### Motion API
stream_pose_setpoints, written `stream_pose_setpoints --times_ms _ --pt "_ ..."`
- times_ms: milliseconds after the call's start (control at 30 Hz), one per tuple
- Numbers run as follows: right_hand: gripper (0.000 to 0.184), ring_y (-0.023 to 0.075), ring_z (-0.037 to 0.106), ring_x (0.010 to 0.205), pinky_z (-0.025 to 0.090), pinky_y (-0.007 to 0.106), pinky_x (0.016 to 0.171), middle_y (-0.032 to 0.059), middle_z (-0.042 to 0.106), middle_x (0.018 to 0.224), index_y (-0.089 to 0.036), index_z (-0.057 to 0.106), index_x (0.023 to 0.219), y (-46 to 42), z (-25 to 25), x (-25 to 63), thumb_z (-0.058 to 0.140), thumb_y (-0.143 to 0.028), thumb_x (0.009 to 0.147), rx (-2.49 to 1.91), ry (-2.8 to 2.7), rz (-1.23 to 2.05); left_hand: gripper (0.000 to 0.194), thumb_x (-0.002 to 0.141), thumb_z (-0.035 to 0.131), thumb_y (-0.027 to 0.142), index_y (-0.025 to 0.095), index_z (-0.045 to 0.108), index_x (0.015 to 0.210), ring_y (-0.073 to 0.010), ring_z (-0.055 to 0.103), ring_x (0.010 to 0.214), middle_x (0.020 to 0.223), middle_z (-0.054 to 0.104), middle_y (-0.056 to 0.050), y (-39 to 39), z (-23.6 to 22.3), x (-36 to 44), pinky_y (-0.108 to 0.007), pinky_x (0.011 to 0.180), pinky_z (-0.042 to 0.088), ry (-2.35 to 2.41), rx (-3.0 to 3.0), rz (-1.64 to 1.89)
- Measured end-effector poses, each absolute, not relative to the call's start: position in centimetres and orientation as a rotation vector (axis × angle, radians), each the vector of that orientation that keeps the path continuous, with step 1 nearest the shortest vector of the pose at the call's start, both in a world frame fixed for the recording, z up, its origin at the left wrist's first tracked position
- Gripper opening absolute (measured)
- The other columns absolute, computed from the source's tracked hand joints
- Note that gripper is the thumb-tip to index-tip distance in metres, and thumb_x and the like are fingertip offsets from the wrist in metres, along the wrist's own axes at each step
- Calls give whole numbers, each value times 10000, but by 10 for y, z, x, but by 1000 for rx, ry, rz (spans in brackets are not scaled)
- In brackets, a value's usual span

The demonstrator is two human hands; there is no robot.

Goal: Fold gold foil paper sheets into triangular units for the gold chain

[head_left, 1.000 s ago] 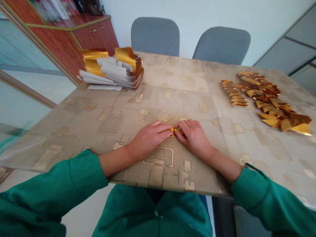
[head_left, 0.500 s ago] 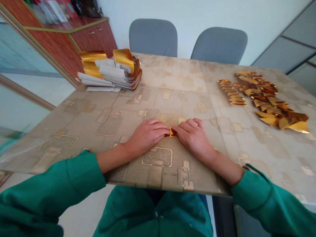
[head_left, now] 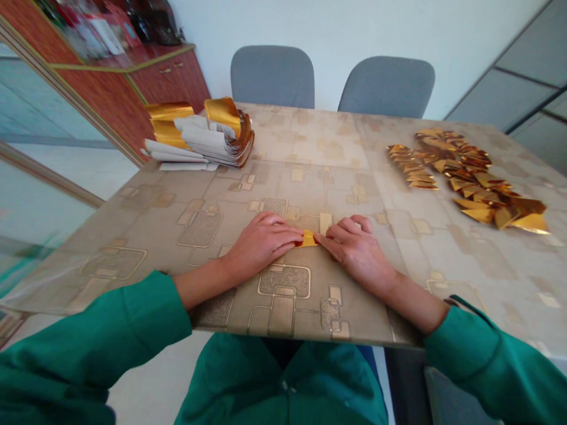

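Head view: my L hand (head_left: 261,242) flat, fingertips pinning small shiny gold folded foil (head_left: 308,239); my R hand (head_left: 358,251) half-open beside it, no grip; keep pressure even.

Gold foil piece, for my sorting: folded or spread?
Folded: the gold foil piece is a small pointed wedge between the left hand and right hand.

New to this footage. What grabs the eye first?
The shiny gold foil: folded triangular pieces lie in two loose rows on the right of the patterned tabletop, and a stack of gold foil interleaved with white paper sits at its far left. Nearer, a small folded gold foil piece lies between the left hand and right hand.
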State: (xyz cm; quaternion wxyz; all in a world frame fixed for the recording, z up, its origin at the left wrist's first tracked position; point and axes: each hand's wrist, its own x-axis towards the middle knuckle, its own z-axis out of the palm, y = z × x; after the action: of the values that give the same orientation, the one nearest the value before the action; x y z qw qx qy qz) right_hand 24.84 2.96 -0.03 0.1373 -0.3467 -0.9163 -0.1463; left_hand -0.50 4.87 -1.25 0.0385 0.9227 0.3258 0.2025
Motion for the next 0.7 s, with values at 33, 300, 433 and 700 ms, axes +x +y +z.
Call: stream_pose_setpoints --times_ms 33,300,433,700 --pt "219 221 481 880 293 396 900 41 654 830 -168 700 1136 29 0 251 551 -235 989 -977 -2653 -430 233 1019 540 292 269 696 1190 -206 584 1067 1206 723 22 48 -12 -4 -414 1009 401 1005 2862 584" --pt "218 223 513 893 355 407 906 58 691 856 -139 697 1116 22 6 263 524 -197 996 -865 -2681 -432 312 1010 551 199 328 622 1285 -206 546 1191 1295 657 20 47 -7 2 -499 1147 216 948 3019 293" --pt "216 207 528 911 398 362 873 71 715 945 -150 707 1067 20 4 254 505 -200 1009 -841 -2620 -301 302 1002 563 198 310 634 1274 -207 559 1159 1292 664 9 47 -8 1 -491 1136 237 915 3069 330" --pt "246 192 551 878 417 333 832 74 691 890 -149 718 1014 17 -3 240 490 -242 1015 -938 -2612 -44 184 1006 558 286 226 728 1043 -194 577 1015 1140 741 21 50 -12 -7 -363 938 445 926 2907 709"
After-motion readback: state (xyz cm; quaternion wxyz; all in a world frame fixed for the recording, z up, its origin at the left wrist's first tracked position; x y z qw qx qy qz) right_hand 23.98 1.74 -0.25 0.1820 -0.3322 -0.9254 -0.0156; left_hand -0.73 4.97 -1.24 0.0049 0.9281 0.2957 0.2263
